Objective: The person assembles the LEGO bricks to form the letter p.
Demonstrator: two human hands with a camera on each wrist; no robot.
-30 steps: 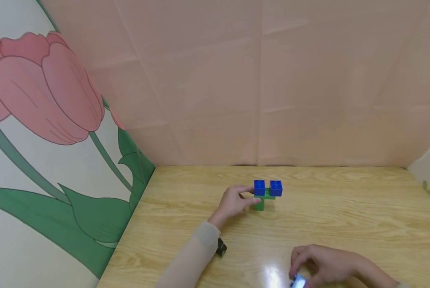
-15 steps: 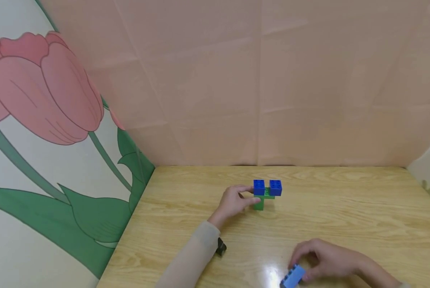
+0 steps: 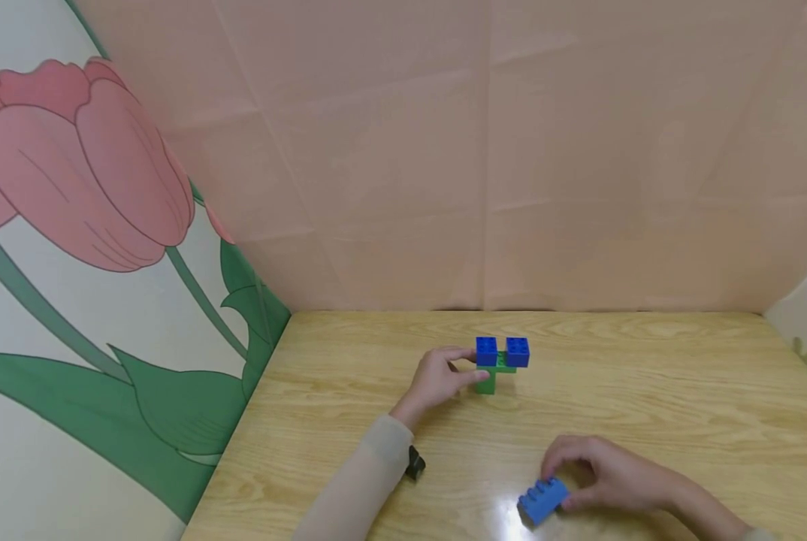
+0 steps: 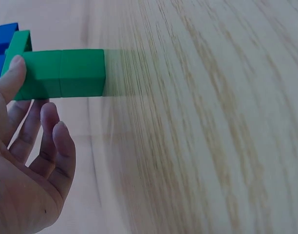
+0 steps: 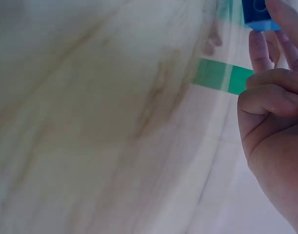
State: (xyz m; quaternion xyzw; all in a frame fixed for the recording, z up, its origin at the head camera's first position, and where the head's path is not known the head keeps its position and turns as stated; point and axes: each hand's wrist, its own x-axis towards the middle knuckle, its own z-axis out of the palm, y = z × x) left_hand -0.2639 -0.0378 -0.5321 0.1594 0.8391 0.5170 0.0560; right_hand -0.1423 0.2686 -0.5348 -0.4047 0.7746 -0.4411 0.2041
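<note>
A toy-brick structure stands upright on the table: a green brick column (image 3: 486, 382) bears a flat green brick (image 3: 506, 369), topped by two dark blue bricks (image 3: 517, 352) side by side with a gap between. My left hand (image 3: 439, 382) pinches the structure's left side between thumb and fingers. The left wrist view shows the thumb on the green column (image 4: 82, 73), whose foot meets the tabletop. Nearer to me, my right hand (image 3: 613, 477) holds a lighter blue brick (image 3: 542, 500) between thumb and fingers, its studs facing away to the upper left. In the right wrist view this blue brick (image 5: 260, 14) is partly cut off.
A small black object (image 3: 414, 464) lies by the left sleeve (image 3: 370, 469), partly hidden by it. The wooden table (image 3: 654, 398) ends at a pinkish cloth backdrop (image 3: 390, 188). At the left stands a wall with painted tulips (image 3: 99, 165).
My right hand has moved slightly away from me, bringing the blue brick further into view and turning it so its studs show. My left hand and the structure stay still.
</note>
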